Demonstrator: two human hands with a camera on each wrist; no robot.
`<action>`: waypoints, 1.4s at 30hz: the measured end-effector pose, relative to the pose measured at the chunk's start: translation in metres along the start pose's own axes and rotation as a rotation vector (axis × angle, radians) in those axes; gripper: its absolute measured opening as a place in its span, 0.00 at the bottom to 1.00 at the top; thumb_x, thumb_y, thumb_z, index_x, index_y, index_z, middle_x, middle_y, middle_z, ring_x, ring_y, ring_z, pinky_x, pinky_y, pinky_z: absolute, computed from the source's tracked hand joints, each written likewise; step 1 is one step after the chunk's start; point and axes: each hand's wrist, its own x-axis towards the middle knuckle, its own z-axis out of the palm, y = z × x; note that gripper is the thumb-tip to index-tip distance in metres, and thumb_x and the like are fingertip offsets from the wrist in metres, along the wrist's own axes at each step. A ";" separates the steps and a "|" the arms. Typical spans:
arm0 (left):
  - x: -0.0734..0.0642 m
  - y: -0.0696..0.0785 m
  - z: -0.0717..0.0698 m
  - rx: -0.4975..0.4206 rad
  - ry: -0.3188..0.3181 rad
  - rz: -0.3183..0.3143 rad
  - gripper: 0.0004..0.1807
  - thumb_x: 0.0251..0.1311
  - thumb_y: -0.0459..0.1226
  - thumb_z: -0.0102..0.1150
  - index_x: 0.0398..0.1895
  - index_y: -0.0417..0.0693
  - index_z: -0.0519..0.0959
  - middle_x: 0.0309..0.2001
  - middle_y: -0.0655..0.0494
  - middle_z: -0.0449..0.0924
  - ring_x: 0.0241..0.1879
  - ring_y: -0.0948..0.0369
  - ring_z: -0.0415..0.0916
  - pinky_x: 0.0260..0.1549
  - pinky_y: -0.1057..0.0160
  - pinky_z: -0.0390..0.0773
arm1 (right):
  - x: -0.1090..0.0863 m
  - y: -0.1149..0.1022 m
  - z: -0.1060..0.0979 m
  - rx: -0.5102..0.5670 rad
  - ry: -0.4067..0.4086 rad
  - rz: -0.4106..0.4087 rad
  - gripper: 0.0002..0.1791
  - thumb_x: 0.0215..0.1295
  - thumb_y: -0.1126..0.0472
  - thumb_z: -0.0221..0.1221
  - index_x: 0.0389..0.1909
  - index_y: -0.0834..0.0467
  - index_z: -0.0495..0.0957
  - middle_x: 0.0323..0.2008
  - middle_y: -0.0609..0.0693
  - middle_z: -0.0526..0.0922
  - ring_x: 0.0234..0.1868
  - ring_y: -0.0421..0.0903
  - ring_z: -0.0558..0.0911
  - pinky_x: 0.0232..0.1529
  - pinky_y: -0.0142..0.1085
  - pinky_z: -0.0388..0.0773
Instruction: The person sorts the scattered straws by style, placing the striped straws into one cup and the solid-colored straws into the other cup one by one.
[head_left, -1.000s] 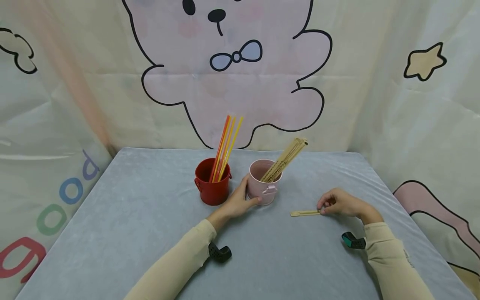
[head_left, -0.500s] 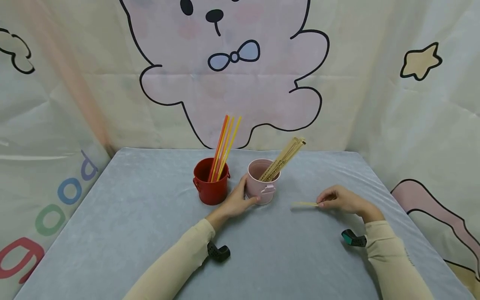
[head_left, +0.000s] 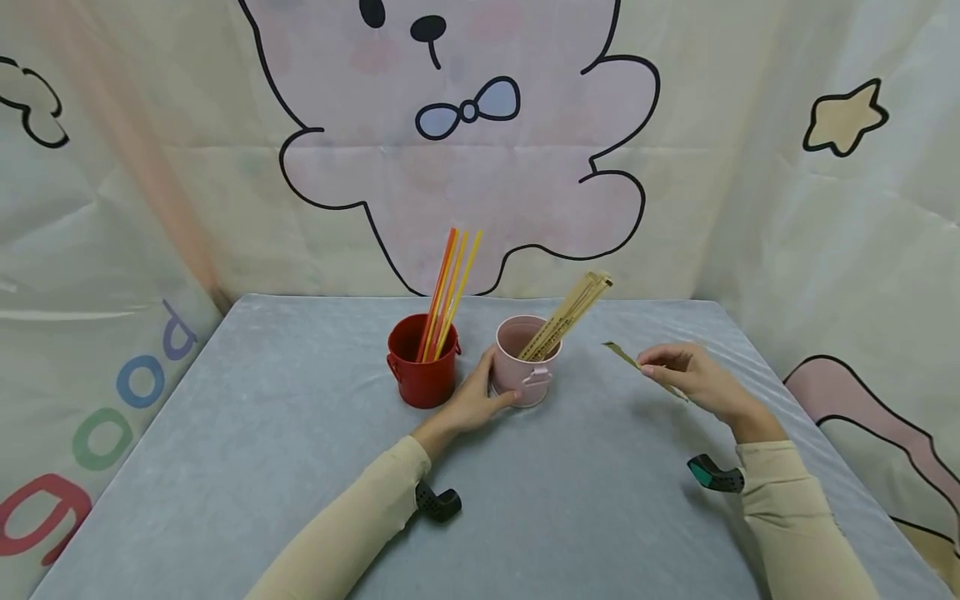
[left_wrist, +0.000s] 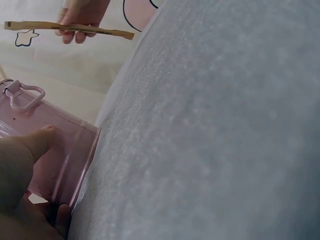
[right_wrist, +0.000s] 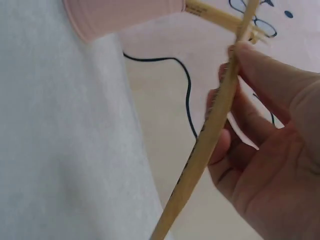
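My left hand (head_left: pixel 467 408) holds a small pink metal bucket (head_left: pixel 528 385) low on its side, thumb across the front and fingers behind. Out of this bucket lean several long, thin kraft-paper packets (head_left: pixel 572 312) with dark print, tilted to the right. To the right, my right hand (head_left: pixel 699 377) pinches one more such kraft-paper packet (right_wrist: pixel 200 150) between thumb and fingertips, near its middle. It is raised above the table and slants, its far end pointing up and left. What the paper wraps is hidden.
A red bucket (head_left: pixel 422 385) stands just left of the pink one, holding several orange and yellow straws (head_left: pixel 450 292). Light blue cloth covers the table (head_left: pixel 300 417). Behind it hangs a printed curtain (head_left: pixel 480 183). Each wrist wears a small black camera (head_left: pixel 438 504).
My right hand has lifted the kraft-paper packet off the table and tilted it from level to slanting. The left hand stays on the pink bucket.
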 end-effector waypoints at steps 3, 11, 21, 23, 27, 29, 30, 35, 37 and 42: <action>0.000 0.000 0.000 -0.003 0.000 0.001 0.48 0.65 0.40 0.65 0.81 0.56 0.45 0.80 0.54 0.52 0.81 0.56 0.47 0.80 0.47 0.49 | -0.001 -0.005 0.001 0.057 0.051 -0.038 0.10 0.74 0.69 0.55 0.48 0.56 0.83 0.43 0.32 0.84 0.43 0.32 0.81 0.42 0.26 0.78; -0.002 -0.003 0.000 -0.021 -0.007 -0.016 0.49 0.65 0.39 0.66 0.81 0.57 0.45 0.81 0.53 0.50 0.82 0.54 0.45 0.80 0.45 0.47 | 0.003 -0.010 0.006 0.298 0.132 -0.162 0.10 0.72 0.74 0.54 0.44 0.60 0.81 0.40 0.37 0.86 0.41 0.32 0.83 0.45 0.23 0.80; 0.000 -0.001 -0.001 -0.017 0.004 -0.012 0.49 0.64 0.40 0.67 0.81 0.57 0.46 0.81 0.54 0.52 0.82 0.55 0.46 0.80 0.46 0.48 | 0.008 -0.016 0.009 0.512 0.293 -0.232 0.13 0.71 0.79 0.50 0.44 0.62 0.80 0.38 0.44 0.87 0.38 0.38 0.85 0.42 0.27 0.83; 0.000 -0.002 -0.001 -0.011 0.005 -0.008 0.49 0.65 0.40 0.66 0.81 0.58 0.46 0.80 0.54 0.52 0.81 0.56 0.46 0.80 0.47 0.48 | 0.008 -0.018 0.009 0.594 0.306 -0.281 0.15 0.71 0.81 0.48 0.45 0.62 0.79 0.38 0.46 0.87 0.39 0.39 0.85 0.43 0.28 0.83; 0.000 -0.005 0.000 -0.011 0.005 -0.013 0.49 0.65 0.41 0.66 0.81 0.58 0.46 0.80 0.54 0.53 0.81 0.56 0.46 0.80 0.46 0.48 | 0.007 -0.024 0.010 0.758 0.308 -0.384 0.18 0.71 0.82 0.46 0.50 0.64 0.78 0.40 0.50 0.87 0.42 0.41 0.86 0.45 0.29 0.84; 0.000 -0.006 0.000 -0.012 0.003 -0.016 0.49 0.65 0.41 0.66 0.81 0.58 0.46 0.80 0.54 0.52 0.81 0.56 0.46 0.80 0.46 0.49 | 0.006 -0.026 0.010 0.807 0.313 -0.413 0.18 0.71 0.81 0.46 0.53 0.64 0.78 0.41 0.51 0.87 0.43 0.42 0.86 0.45 0.30 0.84; 0.000 -0.006 0.000 -0.012 0.002 -0.017 0.49 0.65 0.41 0.67 0.81 0.58 0.46 0.80 0.55 0.52 0.81 0.56 0.47 0.80 0.47 0.49 | 0.006 -0.027 0.010 0.829 0.318 -0.424 0.18 0.71 0.81 0.46 0.53 0.65 0.78 0.41 0.52 0.87 0.43 0.43 0.86 0.46 0.30 0.85; 0.001 -0.005 0.000 -0.017 0.000 -0.015 0.49 0.65 0.40 0.66 0.81 0.59 0.46 0.80 0.55 0.53 0.81 0.56 0.47 0.79 0.46 0.49 | 0.002 -0.035 0.011 0.836 0.365 -0.437 0.17 0.72 0.80 0.46 0.51 0.66 0.81 0.41 0.52 0.88 0.42 0.44 0.86 0.46 0.32 0.85; 0.001 -0.004 0.000 -0.022 0.001 -0.016 0.49 0.65 0.39 0.66 0.81 0.59 0.45 0.80 0.54 0.52 0.81 0.55 0.46 0.79 0.45 0.48 | 0.002 -0.038 0.010 0.855 0.373 -0.443 0.17 0.72 0.81 0.46 0.50 0.68 0.80 0.40 0.53 0.87 0.42 0.45 0.87 0.46 0.33 0.86; -0.004 0.011 -0.002 -0.029 -0.011 -0.038 0.49 0.64 0.36 0.66 0.81 0.52 0.45 0.81 0.48 0.51 0.82 0.51 0.45 0.79 0.43 0.47 | 0.001 -0.045 0.009 0.910 0.413 -0.447 0.14 0.71 0.81 0.46 0.48 0.72 0.79 0.40 0.56 0.86 0.41 0.47 0.87 0.45 0.35 0.86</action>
